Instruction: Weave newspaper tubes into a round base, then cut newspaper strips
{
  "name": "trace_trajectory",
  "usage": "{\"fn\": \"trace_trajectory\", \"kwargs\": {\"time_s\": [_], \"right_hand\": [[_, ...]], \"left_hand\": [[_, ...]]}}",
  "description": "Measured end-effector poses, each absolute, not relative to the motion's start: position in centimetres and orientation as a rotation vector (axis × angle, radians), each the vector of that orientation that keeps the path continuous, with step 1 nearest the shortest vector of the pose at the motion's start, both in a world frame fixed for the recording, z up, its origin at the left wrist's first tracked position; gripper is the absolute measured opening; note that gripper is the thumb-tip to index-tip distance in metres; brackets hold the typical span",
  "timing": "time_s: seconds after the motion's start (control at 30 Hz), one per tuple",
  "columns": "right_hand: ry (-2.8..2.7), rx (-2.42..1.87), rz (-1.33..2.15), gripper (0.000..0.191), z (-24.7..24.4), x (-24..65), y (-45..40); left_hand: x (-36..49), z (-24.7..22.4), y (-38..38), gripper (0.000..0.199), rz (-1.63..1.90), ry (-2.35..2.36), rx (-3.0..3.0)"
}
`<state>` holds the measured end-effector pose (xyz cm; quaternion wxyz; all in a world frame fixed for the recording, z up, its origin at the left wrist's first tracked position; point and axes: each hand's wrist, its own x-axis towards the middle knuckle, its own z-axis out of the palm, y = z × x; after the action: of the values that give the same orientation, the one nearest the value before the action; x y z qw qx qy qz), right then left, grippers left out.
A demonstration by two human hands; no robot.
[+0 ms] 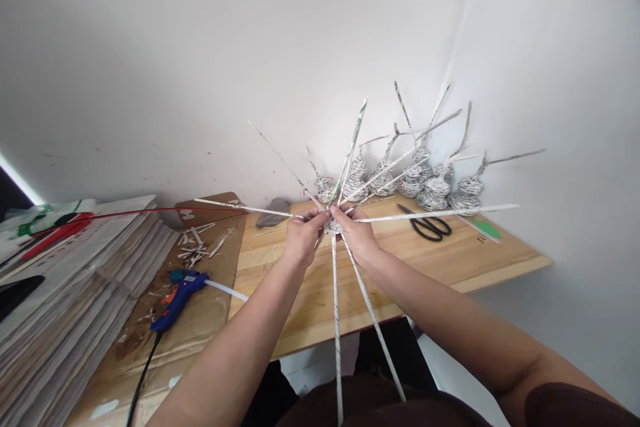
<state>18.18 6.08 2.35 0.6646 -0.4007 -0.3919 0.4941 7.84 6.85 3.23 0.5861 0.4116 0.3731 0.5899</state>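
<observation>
Between my two hands is a small woven piece of rolled paper, with long paper sticks fanning out from it on all sides. My left hand grips its left side, thumb at the top near the middle. From the right, my right hand pinches it, its thumb almost meeting the left one. The fingertips beneath the weave are hidden. The piece is held above the wooden table. Behind it stand several woven paper gourd shapes with sticks rising from their tops.
Black-handled scissors lie right of my hands, near a green-and-white strip. At left, a blue glue gun with a cord rests on cardboard among paper scraps. A tall paper stack stands at far left. A grey stone-like lump sits near the wall.
</observation>
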Motion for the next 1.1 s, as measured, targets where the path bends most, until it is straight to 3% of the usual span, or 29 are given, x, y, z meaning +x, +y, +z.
{"fn": "trace_trajectory", "kwargs": {"time_s": [0.47, 0.57, 0.77, 1.0, 1.1], "right_hand": [[-1.015, -0.974, 1.051, 0.028, 4.2, 18.5, 6.1], [-1.045, -1.015, 0.949, 0.028, 5.6, 20.4, 7.0], [-1.261, -1.007, 0.958, 0.029, 9.4, 24.2, 7.3], [-1.392, -1.053, 0.921, 0.025, 9.8, 24.6, 6.9], [-1.414, -1.062, 0.955, 0.026, 8.7, 23.6, 6.5]], "left_hand": [[3.3, 5.7, 5.0, 0.05, 1.109, 1.209, 1.128], [1.9, 6.3, 4.7, 0.058, 1.192, 1.237, 1.255], [1.7, 8.8, 3.8, 0.039, 1.471, 0.841, 1.3], [4.0, 11.0, 2.9, 0.046, 1.518, 0.764, 1.029], [5.1, 10.2, 3.5, 0.047, 1.428, 0.866, 1.194]]}}
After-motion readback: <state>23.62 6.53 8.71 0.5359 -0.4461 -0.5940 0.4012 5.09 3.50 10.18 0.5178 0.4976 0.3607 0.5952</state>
